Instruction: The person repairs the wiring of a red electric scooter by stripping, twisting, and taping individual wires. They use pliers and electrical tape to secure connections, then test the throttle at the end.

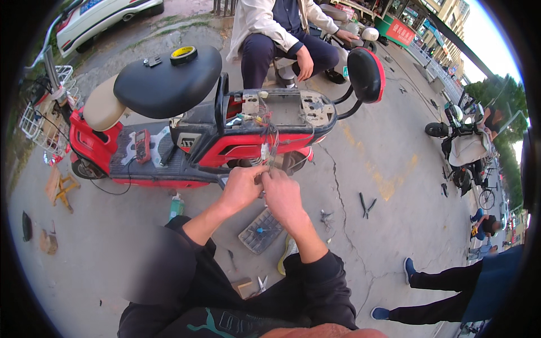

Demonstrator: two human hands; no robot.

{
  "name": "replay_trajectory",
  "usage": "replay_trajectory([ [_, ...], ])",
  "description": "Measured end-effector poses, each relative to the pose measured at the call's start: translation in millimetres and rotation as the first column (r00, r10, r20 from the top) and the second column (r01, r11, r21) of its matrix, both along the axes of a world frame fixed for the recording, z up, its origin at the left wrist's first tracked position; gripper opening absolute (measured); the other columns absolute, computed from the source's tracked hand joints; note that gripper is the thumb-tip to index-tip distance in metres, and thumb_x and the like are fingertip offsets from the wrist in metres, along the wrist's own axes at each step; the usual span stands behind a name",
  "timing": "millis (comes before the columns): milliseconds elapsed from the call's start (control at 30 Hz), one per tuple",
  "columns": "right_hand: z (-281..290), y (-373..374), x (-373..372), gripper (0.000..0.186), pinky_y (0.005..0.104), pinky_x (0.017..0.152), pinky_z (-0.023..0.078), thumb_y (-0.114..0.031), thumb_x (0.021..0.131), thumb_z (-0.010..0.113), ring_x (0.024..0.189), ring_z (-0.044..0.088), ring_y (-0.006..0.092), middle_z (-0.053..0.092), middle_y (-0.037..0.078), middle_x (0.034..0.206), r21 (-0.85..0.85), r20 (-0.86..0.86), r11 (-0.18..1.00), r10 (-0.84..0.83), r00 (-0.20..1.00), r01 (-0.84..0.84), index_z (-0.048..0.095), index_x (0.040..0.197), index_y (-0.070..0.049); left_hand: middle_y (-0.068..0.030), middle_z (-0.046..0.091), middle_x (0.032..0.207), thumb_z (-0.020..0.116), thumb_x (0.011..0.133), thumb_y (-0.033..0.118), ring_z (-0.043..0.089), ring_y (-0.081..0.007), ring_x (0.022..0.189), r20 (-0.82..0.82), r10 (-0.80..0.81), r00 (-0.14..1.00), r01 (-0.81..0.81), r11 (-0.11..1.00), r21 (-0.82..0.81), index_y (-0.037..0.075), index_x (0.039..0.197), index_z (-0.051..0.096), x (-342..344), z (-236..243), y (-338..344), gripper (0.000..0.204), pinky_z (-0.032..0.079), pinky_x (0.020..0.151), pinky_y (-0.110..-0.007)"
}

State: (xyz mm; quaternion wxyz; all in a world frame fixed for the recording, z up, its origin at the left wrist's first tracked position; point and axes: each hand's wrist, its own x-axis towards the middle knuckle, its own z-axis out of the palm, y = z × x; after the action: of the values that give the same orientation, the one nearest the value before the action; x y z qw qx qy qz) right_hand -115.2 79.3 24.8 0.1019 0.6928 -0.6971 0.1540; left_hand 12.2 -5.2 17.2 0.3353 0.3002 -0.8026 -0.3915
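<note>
Black-sleeved forearms nearest the lens, rising from the lower edge. Left hand [241, 188] and right hand [280, 194] side by side, touching, fingers [265, 179] of both pinched shut on a thin bundle of wires [271, 147] that hangs from the opened rear of a red scooter [225, 141].

Wires: light, limp, thin; likely slippery in their sheaths and easily torn at a joint. Best held close to the free ends, between thumb and forefinger, without pulling against the scooter body. What exactly lies between the fingertips too small to tell.

Scooter: standing on cracked pavement [383, 169], black seat [167, 84] tipped up, rear compartment open with grey plates and loose leads showing. Round black backrest [365, 73] with red rim at the tail.

On the seat: roll of yellow tape [183, 54] with a black core, ring-shaped, near the upper edge; small dark part beside it.

On the footboard: red handheld meter [142, 145], rectangular.

On the pavement below the hands: grey ribbed panel [261, 230]; pliers [366, 205] well apart to the right; green bottle [176, 207] to the left.

Behind the scooter: seated person [282, 34] in pale jacket and dark trousers.

Signs: red shop board [400, 32], oblong, top right; blue number plate on a white car [96, 14], top left.
</note>
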Motion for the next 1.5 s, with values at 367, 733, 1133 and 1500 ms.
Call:
replay_trajectory([
  [367,6.5,-0.2,-7.3,0.032,0.0478,0.086,0.055,-0.001,0.089,0.055,0.102,0.070,0.0421,0.071,0.025,0.109,0.122,0.752,0.991,-0.125,0.647,0.049,0.059,0.120,-0.001,-0.0098,0.073,0.079,0.081,0.084,0.008,0.068,-0.0116,0.069,-0.073,-0.015,0.997,0.034,0.963,0.266,-0.002,0.110,0.068,2.7,-5.6,-9.6,0.032,0.054,0.062,-0.029],
  [733,-28.5,-5.1,-16.8,0.028,0.0367,0.089,0.054,-0.013,0.100,0.057,0.099,0.070,0.0250,0.072,0.019,0.108,0.027,0.946,0.999,-0.017,0.324,-0.024,0.065,0.119,0.006,-0.0031,0.072,0.087,0.078,0.091,0.009,0.066,-0.0083,0.073,-0.141,-0.127,0.982,0.187,0.760,0.623,0.000,0.105,0.070,12.3,-10.4,-24.2,0.018,0.054,0.065,-0.023],
  [1133,-19.5,1.0,-25.1,0.030,0.0445,0.081,0.056,-0.025,0.092,0.068,0.090,0.072,0.0389,0.073,0.023,0.093,0.111,0.881,0.992,-0.125,0.457,0.057,0.072,0.102,0.003,-0.0032,0.071,0.094,0.070,0.099,0.021,0.069,-0.0102,0.076,-0.112,-0.164,0.980,0.194,0.688,0.699,0.002,0.115,0.066,9.0,-11.6,-27.0,0.025,0.054,0.066,-0.023],
  [1500,-25.9,9.4,-18.2,0.019,0.0504,0.083,0.054,-0.016,0.088,0.069,0.092,0.070,0.0408,0.072,0.022,0.092,0.006,0.821,0.989,-0.091,0.564,0.150,0.072,0.098,0.000,0.0011,0.070,0.088,0.071,0.099,0.020,0.060,-0.0059,0.074,-0.114,-0.177,0.978,0.208,0.719,0.663,0.001,0.115,0.074,-2.7,-13.8,-21.5,0.025,0.048,0.066,-0.023],
])
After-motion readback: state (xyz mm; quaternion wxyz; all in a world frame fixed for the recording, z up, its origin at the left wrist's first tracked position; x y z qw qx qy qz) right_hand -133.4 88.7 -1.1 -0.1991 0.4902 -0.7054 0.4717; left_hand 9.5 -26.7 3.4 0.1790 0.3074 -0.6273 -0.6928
